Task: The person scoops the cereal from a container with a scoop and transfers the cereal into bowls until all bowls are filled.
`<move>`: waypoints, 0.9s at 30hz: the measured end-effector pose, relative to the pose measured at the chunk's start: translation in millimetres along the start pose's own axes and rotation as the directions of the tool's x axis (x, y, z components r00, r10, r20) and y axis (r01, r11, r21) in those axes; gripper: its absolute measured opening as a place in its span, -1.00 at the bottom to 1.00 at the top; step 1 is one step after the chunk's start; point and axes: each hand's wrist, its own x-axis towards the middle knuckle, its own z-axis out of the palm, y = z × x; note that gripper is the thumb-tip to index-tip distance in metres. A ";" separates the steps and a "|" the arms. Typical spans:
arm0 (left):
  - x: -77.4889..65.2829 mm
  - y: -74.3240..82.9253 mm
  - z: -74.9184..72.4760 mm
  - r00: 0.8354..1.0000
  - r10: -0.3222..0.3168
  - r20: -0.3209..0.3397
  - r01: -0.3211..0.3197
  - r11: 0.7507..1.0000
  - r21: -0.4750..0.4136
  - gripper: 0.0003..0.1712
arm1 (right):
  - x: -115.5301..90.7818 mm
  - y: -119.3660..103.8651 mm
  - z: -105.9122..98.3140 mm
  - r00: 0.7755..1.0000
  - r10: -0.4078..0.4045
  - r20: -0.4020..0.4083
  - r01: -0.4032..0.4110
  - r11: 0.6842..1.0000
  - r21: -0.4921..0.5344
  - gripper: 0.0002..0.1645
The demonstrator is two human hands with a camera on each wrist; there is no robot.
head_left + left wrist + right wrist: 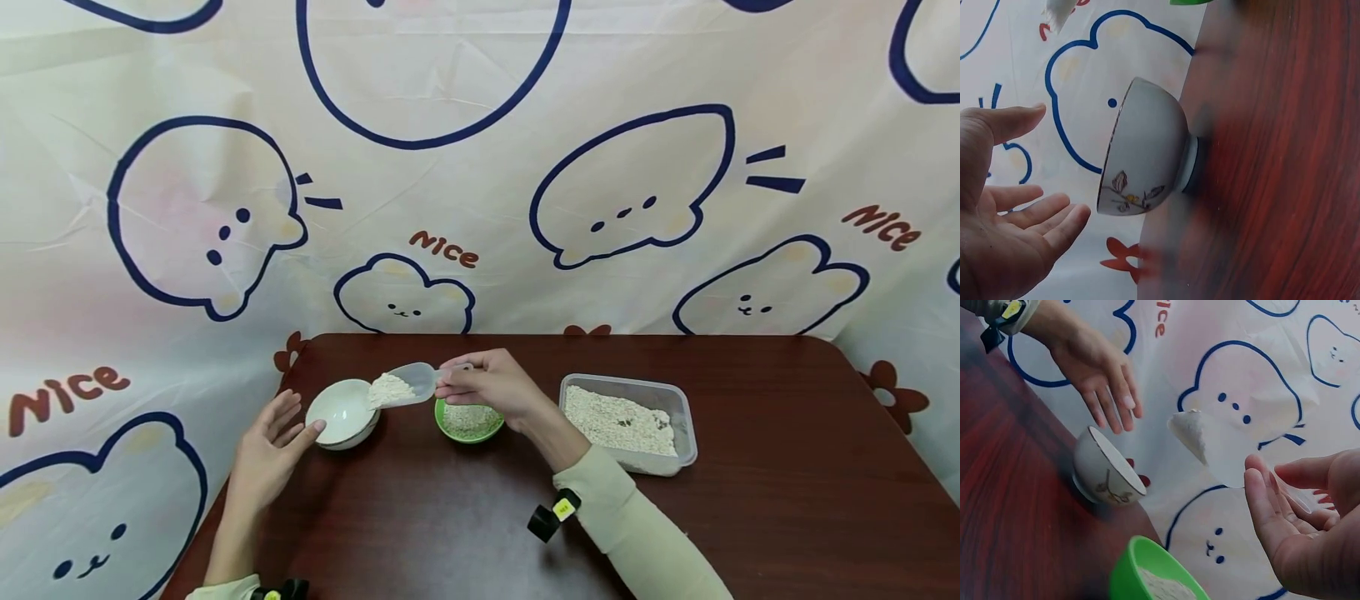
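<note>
My right hand (491,386) pinches the handle of a clear plastic scoop (423,381), which carries a heap of pale flour-like powder (392,390). The scoop's tip hangs in the air near the right rim of a white bowl (339,410). In the left wrist view the bowl (1144,150) shows a leaf-and-flower pattern on its outside and stands upright on the table. My left hand (272,437) is beside the bowl's left side, fingers spread and relaxed, holding nothing; the left wrist view shows it apart from the rim. Below the right hand sits a green bowl (441,427) with oat-like flakes.
A clear rectangular plastic container (686,429) of pale flakes stands right of the right forearm. Everything rests on a dark reddish-brown wooden table (795,483). Behind it hangs a cartoon-printed cloth (510,200).
</note>
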 end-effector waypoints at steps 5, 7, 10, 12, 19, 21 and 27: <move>4.8 -6.2 -0.2 0.999 -0.036 0.010 0.036 0.999 -0.010 0.02 | 12.9 7.1 13.0 1.000 0.013 0.004 -0.013 1.000 0.023 -0.70; 5.0 -7.0 -1.0 0.998 -0.056 0.015 0.056 0.998 -0.018 0.02 | 18.6 9.6 18.1 1.000 0.022 -0.004 -0.022 0.999 0.038 -0.71; 5.8 -7.8 -1.2 0.997 -0.073 0.018 0.073 0.997 -0.021 0.02 | 27.3 13.3 25.2 0.999 0.033 -0.023 -0.032 0.998 0.050 -0.73; 6.6 -8.2 -0.5 0.997 -0.073 0.018 0.073 0.997 -0.026 0.02 | 33.3 15.7 29.4 0.998 0.043 -0.037 -0.040 0.997 0.061 -0.75; 10.7 -12.3 3.2 0.998 -0.060 0.022 0.061 0.998 -0.033 0.02 | 47.9 21.6 44.2 0.993 0.090 -0.077 -0.087 0.995 0.044 -0.82; 11.3 -14.5 2.5 0.997 -0.063 0.033 0.064 0.998 -0.030 0.03 | 51.9 23.0 48.5 0.992 0.100 -0.081 -0.098 0.995 0.028 -0.83; 12.6 -20.4 -1.8 0.995 -0.062 0.084 0.064 0.998 -0.025 0.10 | 60.6 25.6 58.0 0.991 0.100 -0.092 -0.100 0.995 -0.003 -0.84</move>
